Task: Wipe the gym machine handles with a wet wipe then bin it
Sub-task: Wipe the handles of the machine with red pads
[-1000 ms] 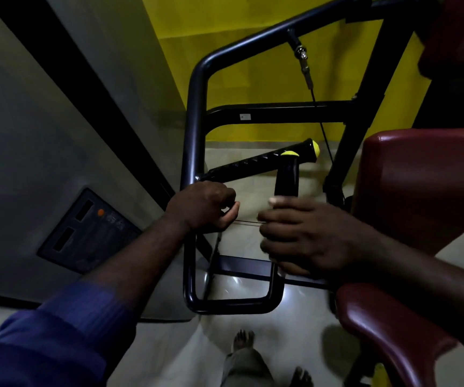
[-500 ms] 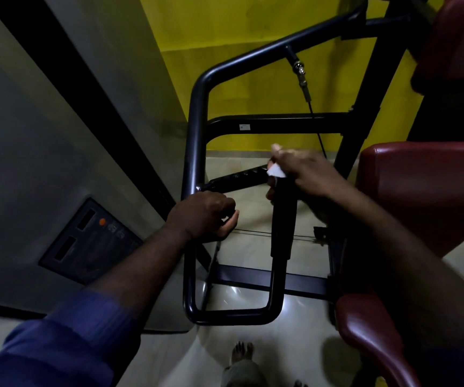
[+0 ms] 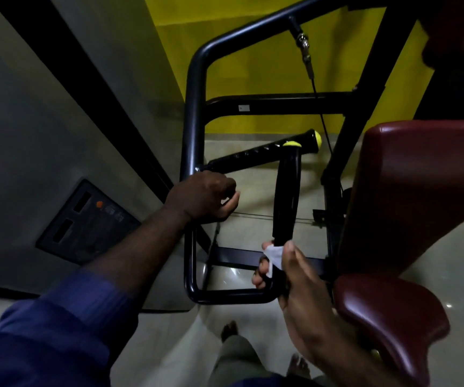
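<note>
Our right hand clasped the wet wipe around the lower end of the upright handle. Left of that handle, our left hand gripped the frame tube.

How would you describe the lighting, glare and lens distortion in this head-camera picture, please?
Head view: dim overall, with the yellow wall the brightest area; a small glare patch shines on the floor inside the frame; the wide lens bows the frame's tubes; the white wipe in the right hand stands out clearly; the sleeve at the lower edge looks smeared.
</note>
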